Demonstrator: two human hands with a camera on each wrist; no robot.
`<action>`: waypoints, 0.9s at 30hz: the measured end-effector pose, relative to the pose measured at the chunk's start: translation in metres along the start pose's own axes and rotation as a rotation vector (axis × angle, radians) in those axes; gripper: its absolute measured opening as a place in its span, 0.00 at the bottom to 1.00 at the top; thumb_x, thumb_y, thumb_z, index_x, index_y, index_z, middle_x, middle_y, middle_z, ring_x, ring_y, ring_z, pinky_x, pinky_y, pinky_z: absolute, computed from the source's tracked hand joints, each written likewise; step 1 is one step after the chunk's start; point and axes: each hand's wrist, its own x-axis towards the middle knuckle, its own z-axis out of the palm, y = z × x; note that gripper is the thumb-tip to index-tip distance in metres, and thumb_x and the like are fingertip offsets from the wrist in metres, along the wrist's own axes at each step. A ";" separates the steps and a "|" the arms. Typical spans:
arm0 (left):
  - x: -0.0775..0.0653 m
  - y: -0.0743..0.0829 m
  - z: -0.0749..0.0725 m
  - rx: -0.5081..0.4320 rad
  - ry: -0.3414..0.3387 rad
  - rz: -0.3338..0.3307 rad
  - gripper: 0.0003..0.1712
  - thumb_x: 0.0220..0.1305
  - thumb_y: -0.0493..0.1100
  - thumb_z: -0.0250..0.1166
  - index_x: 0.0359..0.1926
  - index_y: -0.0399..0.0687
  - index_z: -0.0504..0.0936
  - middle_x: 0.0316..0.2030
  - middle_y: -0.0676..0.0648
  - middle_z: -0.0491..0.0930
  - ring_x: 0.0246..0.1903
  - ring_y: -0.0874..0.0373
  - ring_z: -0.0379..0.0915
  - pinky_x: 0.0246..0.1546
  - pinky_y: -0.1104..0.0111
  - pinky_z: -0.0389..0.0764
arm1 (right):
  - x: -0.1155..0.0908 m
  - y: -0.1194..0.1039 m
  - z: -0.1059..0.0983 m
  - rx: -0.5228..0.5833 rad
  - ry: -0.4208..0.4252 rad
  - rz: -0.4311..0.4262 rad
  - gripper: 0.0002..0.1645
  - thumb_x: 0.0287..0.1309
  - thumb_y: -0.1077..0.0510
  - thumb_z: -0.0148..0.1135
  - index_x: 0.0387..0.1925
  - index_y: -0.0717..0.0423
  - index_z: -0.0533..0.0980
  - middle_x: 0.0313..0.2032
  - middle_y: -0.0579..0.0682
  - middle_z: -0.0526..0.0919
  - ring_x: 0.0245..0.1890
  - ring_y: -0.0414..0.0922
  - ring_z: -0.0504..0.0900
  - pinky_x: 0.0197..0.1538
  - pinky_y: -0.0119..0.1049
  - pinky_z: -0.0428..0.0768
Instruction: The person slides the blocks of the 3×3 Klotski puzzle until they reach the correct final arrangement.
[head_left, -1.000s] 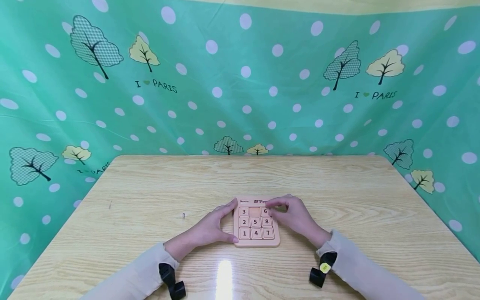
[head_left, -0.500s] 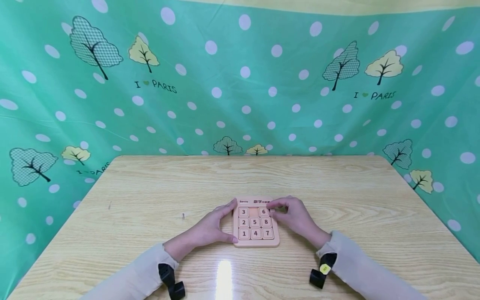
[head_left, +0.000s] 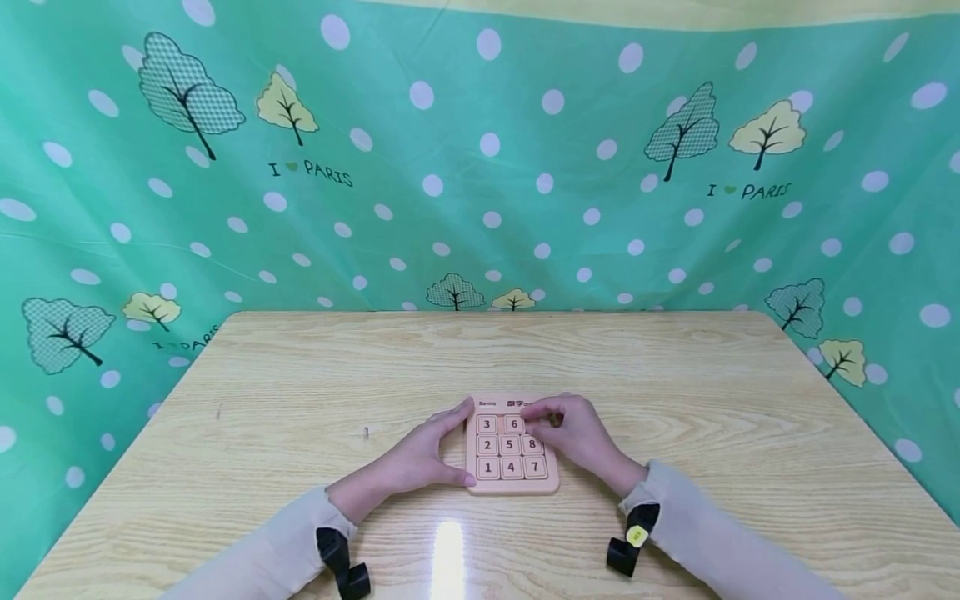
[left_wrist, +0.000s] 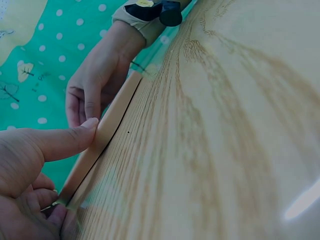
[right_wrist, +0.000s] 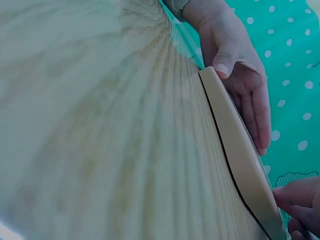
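Observation:
A pink sliding number puzzle (head_left: 511,484) lies flat on the wooden table. My left hand (head_left: 420,454) grips its left side, thumb by the near corner and fingers at the far one. In the left wrist view, the left thumb (left_wrist: 72,140) presses on the puzzle's edge (left_wrist: 107,127). The bent thumb and forefinger of my right hand (head_left: 581,429) hold the right side of the 6 tile (head_left: 513,424), which sits in the middle of the top row. Tile 3 (head_left: 487,424) is at its left. The right end of that row is hidden behind the fingers.
The wooden table (head_left: 300,367) extends around the puzzle on all sides. A tiny dark mark (head_left: 366,432) shows to the left of the left hand. Behind the table hangs a green dotted cloth (head_left: 480,208). Each wrist wears a black camera (head_left: 622,557).
The 6 tile has slid left from the right column into the gap beside tile 3. My right hand moved left with it; the left hand and puzzle stay in place.

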 end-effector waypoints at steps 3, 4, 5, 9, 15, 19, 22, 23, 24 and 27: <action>0.000 0.000 0.000 -0.003 -0.002 0.005 0.59 0.41 0.45 0.77 0.72 0.44 0.53 0.72 0.45 0.50 0.71 0.44 0.42 0.70 0.49 0.43 | 0.001 -0.001 0.002 0.005 0.000 -0.001 0.13 0.48 0.64 0.70 0.38 0.51 0.84 0.38 0.45 0.85 0.35 0.42 0.74 0.38 0.32 0.71; 0.000 0.000 0.000 -0.003 -0.002 0.007 0.59 0.41 0.45 0.77 0.72 0.44 0.53 0.72 0.44 0.50 0.71 0.44 0.42 0.70 0.49 0.43 | 0.001 -0.001 0.003 0.005 -0.002 -0.002 0.12 0.48 0.63 0.70 0.38 0.51 0.84 0.38 0.45 0.85 0.36 0.42 0.74 0.38 0.32 0.71; 0.000 0.000 0.000 -0.005 -0.003 0.007 0.59 0.41 0.45 0.77 0.72 0.44 0.53 0.72 0.44 0.50 0.71 0.44 0.42 0.70 0.49 0.43 | 0.002 -0.001 0.004 0.004 -0.004 -0.006 0.12 0.48 0.63 0.70 0.38 0.51 0.84 0.38 0.45 0.85 0.36 0.42 0.74 0.39 0.32 0.72; 0.000 -0.001 0.000 -0.002 -0.005 0.006 0.60 0.41 0.45 0.77 0.72 0.44 0.53 0.72 0.45 0.50 0.71 0.45 0.42 0.70 0.50 0.44 | 0.002 -0.003 0.006 0.012 -0.011 -0.012 0.12 0.49 0.63 0.69 0.38 0.52 0.84 0.38 0.45 0.85 0.36 0.42 0.74 0.38 0.31 0.73; 0.000 0.000 0.000 0.014 -0.010 -0.011 0.60 0.41 0.46 0.77 0.72 0.46 0.52 0.72 0.47 0.49 0.71 0.47 0.42 0.70 0.51 0.45 | 0.001 -0.004 0.006 0.025 -0.012 -0.022 0.12 0.49 0.63 0.69 0.38 0.53 0.84 0.38 0.46 0.85 0.36 0.42 0.74 0.37 0.30 0.73; 0.001 0.000 0.000 0.021 -0.012 -0.010 0.60 0.41 0.46 0.77 0.72 0.46 0.52 0.72 0.47 0.49 0.71 0.47 0.42 0.70 0.51 0.45 | 0.000 -0.003 0.004 0.031 -0.011 -0.028 0.12 0.49 0.62 0.69 0.39 0.53 0.84 0.39 0.46 0.85 0.35 0.42 0.74 0.37 0.30 0.73; 0.001 0.000 -0.001 0.023 -0.008 -0.009 0.61 0.41 0.46 0.78 0.72 0.46 0.52 0.72 0.46 0.49 0.71 0.46 0.43 0.70 0.51 0.46 | -0.002 -0.001 0.002 0.047 -0.013 -0.015 0.13 0.49 0.60 0.70 0.40 0.52 0.84 0.38 0.45 0.84 0.34 0.41 0.73 0.35 0.30 0.73; 0.001 0.000 -0.001 0.023 -0.007 -0.009 0.61 0.40 0.46 0.78 0.72 0.46 0.52 0.72 0.46 0.50 0.71 0.46 0.43 0.70 0.51 0.45 | -0.002 -0.001 0.001 0.051 -0.013 -0.009 0.13 0.49 0.59 0.70 0.40 0.52 0.84 0.37 0.44 0.84 0.33 0.41 0.73 0.35 0.30 0.73; 0.001 0.000 -0.001 0.023 -0.006 -0.010 0.61 0.40 0.45 0.78 0.72 0.46 0.52 0.72 0.46 0.50 0.71 0.46 0.43 0.70 0.51 0.45 | -0.003 0.000 0.000 0.055 -0.014 -0.001 0.13 0.49 0.58 0.70 0.40 0.51 0.84 0.36 0.43 0.84 0.33 0.41 0.72 0.34 0.29 0.73; 0.001 0.001 -0.001 0.019 -0.001 -0.007 0.60 0.40 0.45 0.78 0.72 0.45 0.52 0.72 0.45 0.50 0.71 0.45 0.43 0.70 0.50 0.45 | -0.005 0.002 -0.002 0.058 -0.019 0.012 0.11 0.49 0.57 0.70 0.39 0.49 0.84 0.35 0.42 0.84 0.33 0.41 0.72 0.35 0.29 0.72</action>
